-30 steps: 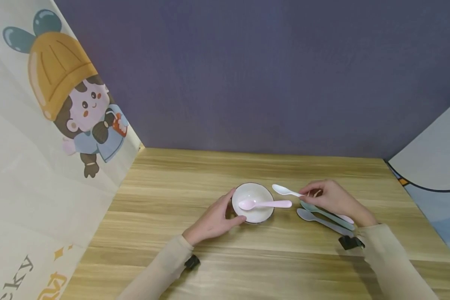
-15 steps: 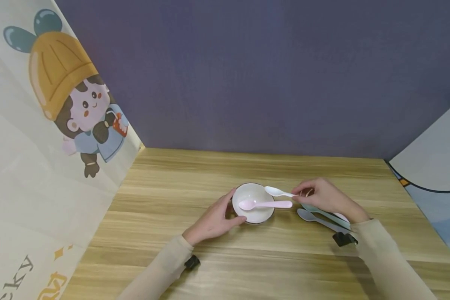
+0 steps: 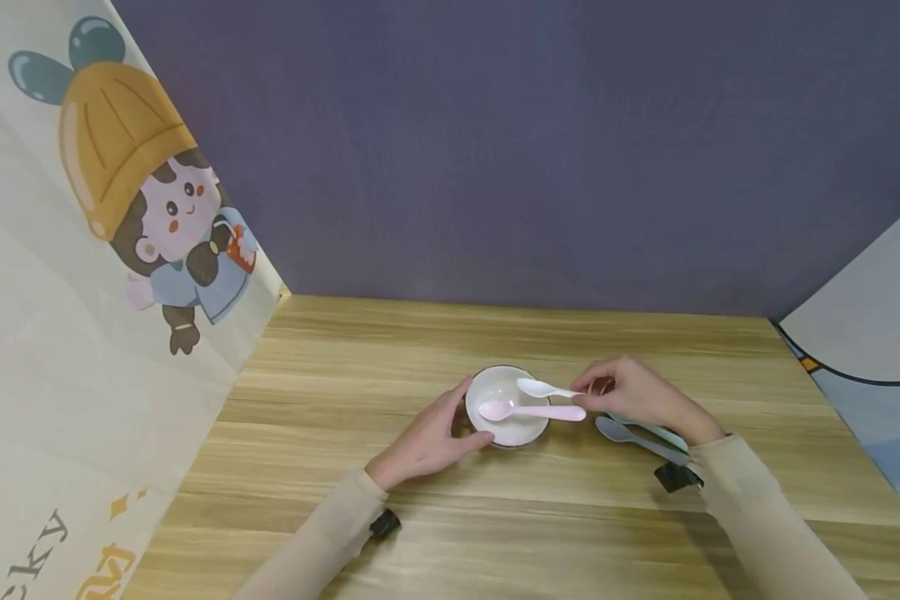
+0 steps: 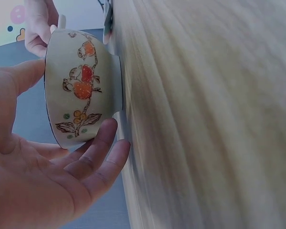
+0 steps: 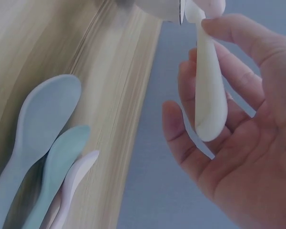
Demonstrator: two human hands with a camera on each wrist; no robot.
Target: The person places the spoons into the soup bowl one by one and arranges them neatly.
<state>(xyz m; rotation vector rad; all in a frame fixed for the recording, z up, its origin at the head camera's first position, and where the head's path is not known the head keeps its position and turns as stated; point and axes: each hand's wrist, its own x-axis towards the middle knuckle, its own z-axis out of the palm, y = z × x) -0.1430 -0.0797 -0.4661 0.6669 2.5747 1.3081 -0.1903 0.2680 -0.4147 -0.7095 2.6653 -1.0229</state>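
Note:
My left hand [image 3: 426, 440] grips the side of a small white bowl [image 3: 516, 432], thumb at the near rim and fingers round the far side. Red and orange fruit with brown leaves decorate its outer wall in the left wrist view. A pink spoon [image 3: 547, 412] lies across the bowl, its handle sticking out over the right rim. Thumb and fingers of my right hand [image 3: 641, 393] pinch a white spoon [image 3: 536, 387] by its handle, with the spoon's head over the bowl. In the right wrist view the handle's rounded end [image 5: 210, 117] points back toward the palm.
Right of the bowl, a grey-blue spoon [image 5: 45, 114], a green spoon [image 5: 62, 157] and a pale pink spoon [image 5: 80, 171] lie side by side on the wooden table [image 3: 360, 350]. The right forearm partly covers them in the head view. A dark panel [image 3: 450, 150] stands behind the table.
My right hand has moved left with the white spoon, bringing its head from beside the bowl to above it. My left hand and the bowl have stayed in place.

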